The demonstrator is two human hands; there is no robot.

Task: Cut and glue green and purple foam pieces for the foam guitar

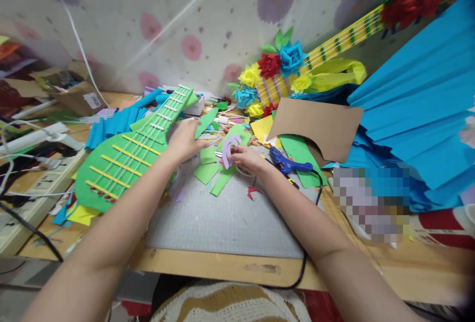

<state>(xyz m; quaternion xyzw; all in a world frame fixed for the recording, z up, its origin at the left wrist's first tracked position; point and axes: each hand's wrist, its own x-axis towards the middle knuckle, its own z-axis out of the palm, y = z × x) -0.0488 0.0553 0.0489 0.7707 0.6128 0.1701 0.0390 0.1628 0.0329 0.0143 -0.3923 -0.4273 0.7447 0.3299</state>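
My right hand (247, 159) pinches a curved strip of light purple paper (230, 150) over the cutting mat (222, 228). A small metal tip pokes out beside that strip; its tool is mostly hidden. My left hand (184, 140) is open beside the neck of a green paper guitar (115, 166), thumb apart from the fingers, slightly blurred. White strings and yellow strips cross the guitar's face. Close to the left fingertips lies a green paper piece (208, 123). More green offcuts (206, 172) and a red scrap (254, 192) rest on the mat.
To the right are a blue glue gun (287, 160) with a black cable and a brown cardboard piece (315, 126). A yellow guitar (345, 40) with paper flowers leans behind. Blue crepe paper (419, 109) fills the right side; a power strip (40, 188) lies left.
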